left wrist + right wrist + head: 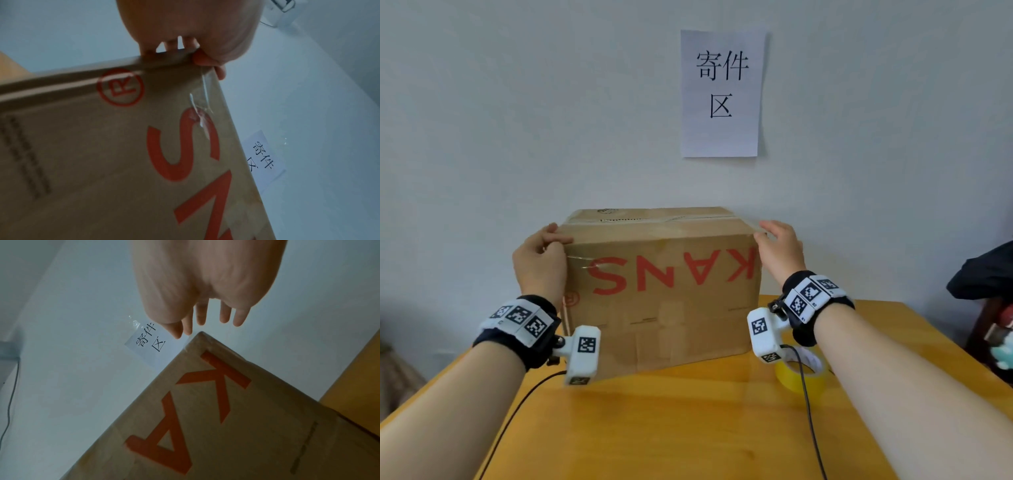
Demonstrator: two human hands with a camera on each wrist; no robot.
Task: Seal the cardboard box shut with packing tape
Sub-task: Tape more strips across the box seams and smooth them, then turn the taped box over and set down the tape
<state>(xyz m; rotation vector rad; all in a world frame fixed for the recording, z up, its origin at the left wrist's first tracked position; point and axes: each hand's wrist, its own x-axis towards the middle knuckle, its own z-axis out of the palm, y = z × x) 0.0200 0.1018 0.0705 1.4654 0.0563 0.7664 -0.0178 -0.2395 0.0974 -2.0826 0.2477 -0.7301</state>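
A cardboard box (664, 301) with upside-down red letters stands on the yellow table (688, 428) against the wall. Clear tape (664, 219) runs along its top seam, and a wrinkled piece of clear tape (200, 113) lies on the front near the top left corner. My left hand (541, 253) grips that corner, thumb (205, 60) on the front and fingers round the left side. My right hand (777, 246) hovers at the top right corner with straight fingers (205, 318), the tips just off the cardboard. A yellow tape roll (801, 373) lies on the table under my right wrist.
A paper sign (722, 92) hangs on the wall above the box. Dark cloth and other things (986, 274) sit at the table's right edge. Black cables (808, 411) trail from both wrist cameras across the table in front of the box.
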